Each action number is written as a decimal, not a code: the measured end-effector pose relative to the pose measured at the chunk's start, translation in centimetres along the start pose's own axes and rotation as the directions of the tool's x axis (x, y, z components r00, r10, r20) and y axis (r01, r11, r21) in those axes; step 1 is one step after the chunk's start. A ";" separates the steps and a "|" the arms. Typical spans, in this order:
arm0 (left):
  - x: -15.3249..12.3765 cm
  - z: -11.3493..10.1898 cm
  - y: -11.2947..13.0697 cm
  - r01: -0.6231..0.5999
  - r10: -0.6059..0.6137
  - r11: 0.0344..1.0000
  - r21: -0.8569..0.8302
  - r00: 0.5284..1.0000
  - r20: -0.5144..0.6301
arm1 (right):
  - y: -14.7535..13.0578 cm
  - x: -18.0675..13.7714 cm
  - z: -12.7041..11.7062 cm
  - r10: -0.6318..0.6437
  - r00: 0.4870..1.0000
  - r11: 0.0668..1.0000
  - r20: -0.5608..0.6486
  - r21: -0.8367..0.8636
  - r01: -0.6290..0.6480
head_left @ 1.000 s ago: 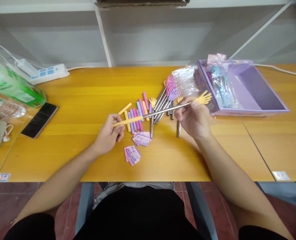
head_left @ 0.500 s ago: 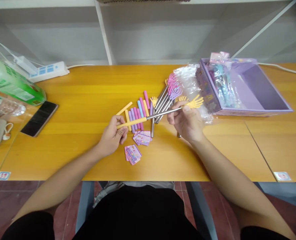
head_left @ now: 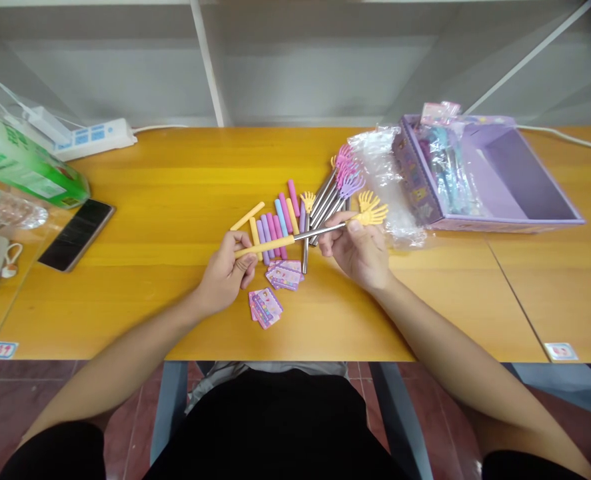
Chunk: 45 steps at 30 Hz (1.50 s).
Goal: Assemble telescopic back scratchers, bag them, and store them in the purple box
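Observation:
A back scratcher with a yellow handle, a metal rod and a yellow claw head spans my two hands. My left hand grips its yellow handle, while my right hand pinches it just below the claw. Behind it lie several coloured handle tubes in pink, purple, blue and yellow. Several metal rods with claw heads in pink, purple and yellow are piled up beyond my right hand. Two small fanned stacks of printed cards rest on the table nearer to me.
At the right stands a purple box holding plastic-wrapped items, with clear plastic bags beside it. A phone, a green package and a power strip are at the left. Shelf panels border the table's back.
My right hand has moved left toward my left hand with the claw end, and the exposed metal rod between handle and claw is shorter. My left hand has barely moved.

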<state>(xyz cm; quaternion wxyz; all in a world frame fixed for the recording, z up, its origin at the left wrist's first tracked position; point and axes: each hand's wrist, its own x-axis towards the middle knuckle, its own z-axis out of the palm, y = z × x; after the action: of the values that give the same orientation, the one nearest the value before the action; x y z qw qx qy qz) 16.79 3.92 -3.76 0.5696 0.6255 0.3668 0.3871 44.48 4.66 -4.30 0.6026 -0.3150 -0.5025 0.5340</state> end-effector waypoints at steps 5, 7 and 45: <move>-0.1 0.0 -0.2 0.011 -0.011 1.000 0.008 1.000 0.003 | 0.4 -0.2 0.4 0.014 1.000 0.999 0.018 0.036 -0.015; -0.1 -0.1 -0.4 0.012 -0.013 1.000 0.017 1.000 0.005 | 0.4 -0.3 0.5 0.021 0.999 0.998 0.041 0.065 -0.023; -0.2 -0.7 0.2 -0.097 0.073 0.805 0.585 0.995 0.066 | 1.2 -1.3 0.2 0.058 0.998 0.991 0.035 -0.121 -0.054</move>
<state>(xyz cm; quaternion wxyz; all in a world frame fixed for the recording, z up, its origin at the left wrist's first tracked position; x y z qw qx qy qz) 16.07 4.08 -3.56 0.3376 0.7943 0.4286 0.2674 43.99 3.65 -5.65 0.5575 -0.3542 -0.5361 0.5256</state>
